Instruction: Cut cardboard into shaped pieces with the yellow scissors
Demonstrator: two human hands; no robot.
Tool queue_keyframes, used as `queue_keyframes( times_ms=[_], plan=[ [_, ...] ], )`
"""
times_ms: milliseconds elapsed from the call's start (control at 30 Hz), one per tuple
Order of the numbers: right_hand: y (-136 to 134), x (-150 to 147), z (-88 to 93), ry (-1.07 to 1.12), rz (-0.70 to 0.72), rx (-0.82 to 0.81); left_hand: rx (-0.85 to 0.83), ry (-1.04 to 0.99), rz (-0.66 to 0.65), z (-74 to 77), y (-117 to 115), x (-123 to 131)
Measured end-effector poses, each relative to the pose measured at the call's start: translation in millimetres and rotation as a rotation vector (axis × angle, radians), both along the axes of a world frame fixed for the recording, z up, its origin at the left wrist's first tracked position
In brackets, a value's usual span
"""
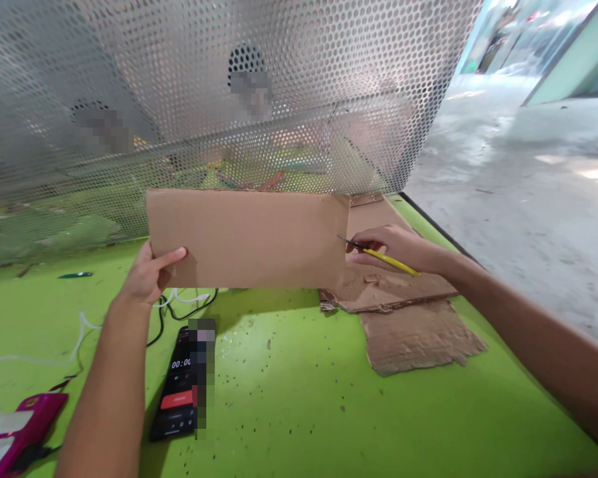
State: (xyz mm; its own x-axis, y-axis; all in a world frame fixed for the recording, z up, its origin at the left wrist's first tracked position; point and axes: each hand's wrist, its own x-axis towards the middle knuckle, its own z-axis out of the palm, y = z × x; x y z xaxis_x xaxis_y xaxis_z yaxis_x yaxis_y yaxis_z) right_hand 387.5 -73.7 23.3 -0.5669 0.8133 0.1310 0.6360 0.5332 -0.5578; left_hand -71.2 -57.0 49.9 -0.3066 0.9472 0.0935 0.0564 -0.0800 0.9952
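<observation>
The cardboard panel [249, 239] is between the two hands, with its long axis going from left to right and its broad face turned to the person. The left hand [149, 273] pinches it near the lower left corner: the thumb lies on the front face and the other fingers go behind. The right hand [383, 243] is just beside the opposite short edge, and it grips a thin tool with a yellow handle [389, 261]. The dark tip of this tool points leftward, over the right end of the panel; whether it touches the cardboard, one cannot tell. So the right hand is the nearer one to this right edge, while the left hand is at the far end. Below the right hand, torn cardboard pieces [421, 335] lie on the green surface [289, 398], and a phone [177, 378] lies near the left forearm.
</observation>
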Motion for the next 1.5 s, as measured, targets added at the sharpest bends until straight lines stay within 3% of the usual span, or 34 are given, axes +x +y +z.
queue_keyframes(
  times_ms=[333, 600, 900, 1133, 1233, 1400, 1500],
  plan=[
    [4, 4, -5.6, 0.019, -0.059, 0.089, 0.029, -0.04, -0.014, -7.5, 4, 12],
    [7, 10, -5.7, 0.034, -0.128, 0.1, -0.041, -0.074, -0.054, -14.5, 3, 11],
    [10, 11, -13.4, 0.052, -0.095, 0.058, 0.077, -0.133, 0.023, -11.9, 5, 20],
    [11, 14, -6.4, 0.084, -0.215, 0.044, 0.194, -0.21, 0.11, -6.8, 7, 26],
    [9, 13, -3.9, 0.099, -0.149, 0.0, 0.265, -0.242, 0.155, -4.4, 9, 28],
    [2, 0, -3.0, 0.118, -0.114, -0.029, 0.395, -0.3, 0.197, -3.3, 12, 35],
    [-6, -16, -4.4, 0.147, -0.136, -0.044, 0.357, -0.315, 0.19, -9.0, 9, 56]
  ],
)
